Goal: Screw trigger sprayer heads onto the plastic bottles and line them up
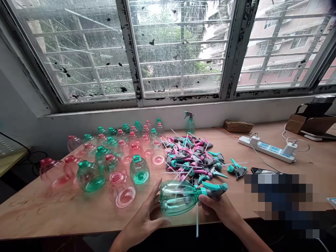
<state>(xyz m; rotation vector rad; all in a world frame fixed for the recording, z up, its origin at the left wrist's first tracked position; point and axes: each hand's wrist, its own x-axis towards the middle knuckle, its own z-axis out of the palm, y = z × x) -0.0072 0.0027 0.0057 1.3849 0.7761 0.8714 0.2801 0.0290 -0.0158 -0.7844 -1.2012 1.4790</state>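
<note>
"Green translucent plastic formed the bottle [178,197]. How was it oriented?"

"It lay on its side in the air above the near edge of the worktop [65,220], base to the left, neck to the right. A teal-and-grey trigger head [215,190] sat at the neck end; whether it was fully seated could not be determined."

"State of the grip, right hand [219,206]?"

"Closed at the neck end, on the trigger head, with the thumb at the collar. A pale tube [197,222] hung downward beside those fingers; its upper attachment was hidden."

"And the left hand [144,215]?"

"The grip was wide, thumb and fingers parted around the base of the bottle. Firm contact could not be confirmed."

"Adjacent components?"

"A pile of trigger heads [194,157] in pink, teal and grey lay beyond the bottle. One loose trigger head [237,169] rested just to the right of it. A group of red and green bottles [111,166] stood on the left, necks upward."

"Rear zone?"

"A spray bottle [190,125] stood upright near the wall, its trigger head fitted. A white power strip [267,149] lay farther right, in front of a brown package [238,126]."
</note>
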